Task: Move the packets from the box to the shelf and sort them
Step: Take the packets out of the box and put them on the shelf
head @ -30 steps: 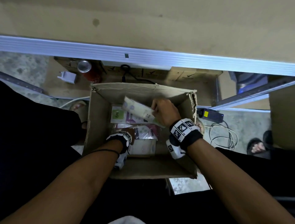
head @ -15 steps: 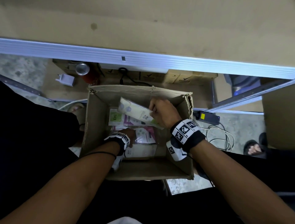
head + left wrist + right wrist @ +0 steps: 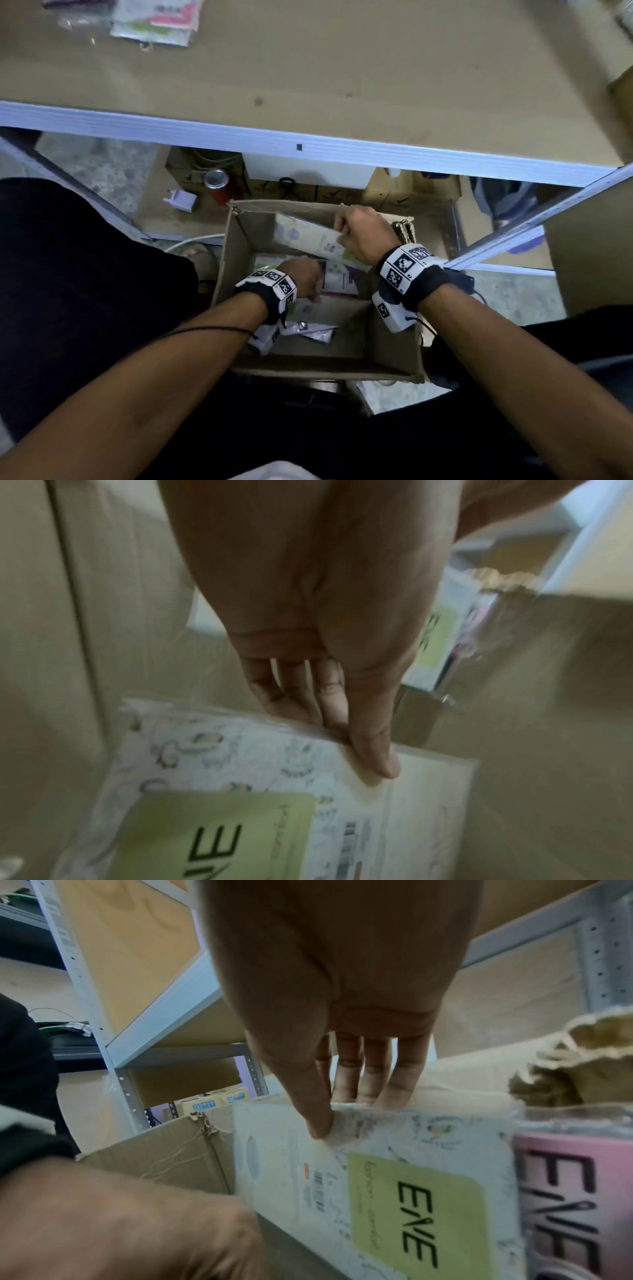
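your left hand is down in the cardboard box, thumb and fingers pinching the top edge of a green-label packet that's still lying low inside; your right hand has a thumb-over-fingers pinch on the rim of another green-label packet, raised near the box's far wall, with a pink one just beside it; these look light, soft and squishy under slick plastic wrap, so i'd guess an edge pinch could slide; grab deeper across the body; more packets already sit on the shelf above.
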Tool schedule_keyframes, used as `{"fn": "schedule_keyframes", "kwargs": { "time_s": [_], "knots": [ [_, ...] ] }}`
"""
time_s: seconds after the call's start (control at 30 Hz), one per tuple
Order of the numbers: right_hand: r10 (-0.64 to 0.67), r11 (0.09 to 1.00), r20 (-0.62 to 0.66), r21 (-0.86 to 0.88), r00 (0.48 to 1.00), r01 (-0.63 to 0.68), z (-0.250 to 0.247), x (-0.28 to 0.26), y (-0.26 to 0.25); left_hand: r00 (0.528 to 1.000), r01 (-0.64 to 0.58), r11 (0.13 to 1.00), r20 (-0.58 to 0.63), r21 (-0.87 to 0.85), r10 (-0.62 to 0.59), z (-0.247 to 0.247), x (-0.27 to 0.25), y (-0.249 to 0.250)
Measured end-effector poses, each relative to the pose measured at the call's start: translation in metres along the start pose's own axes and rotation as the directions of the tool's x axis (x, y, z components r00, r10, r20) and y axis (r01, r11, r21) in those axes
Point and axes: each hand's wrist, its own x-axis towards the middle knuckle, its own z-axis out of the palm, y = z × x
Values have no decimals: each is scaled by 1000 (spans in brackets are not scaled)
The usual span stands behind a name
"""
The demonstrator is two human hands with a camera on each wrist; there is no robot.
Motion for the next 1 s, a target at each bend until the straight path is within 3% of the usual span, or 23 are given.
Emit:
{"fn": "schedule_keyframes", "kwargs": {
  "time_s": [0.23, 0.4, 0.57, 0.83, 1.0],
  "knots": [
    [-30, 999, -44, -37, 999, 29, -40, -17, -32, 985, -89, 991, -136, 102, 103, -55, -49, 26],
    [-58, 998, -86, -40, 995, 55, -74, -37, -53, 935, -148, 978, -303, 145, 186, -97, -105, 38],
    [-77, 993, -159, -98, 984, 62, -113, -63, -72, 910, -159, 981, -369, 108, 188, -135, -153, 51],
    [-180, 972, -269, -193, 946, 131, -195, -94, -105, 822, -254, 957, -491, 137, 288, -205, -220, 75],
    [-190, 974, -345, -181, 919, 133, -244, -100, -106, 740, -288, 941, -583, 175, 335, -261, -252, 88]
  ]
}}
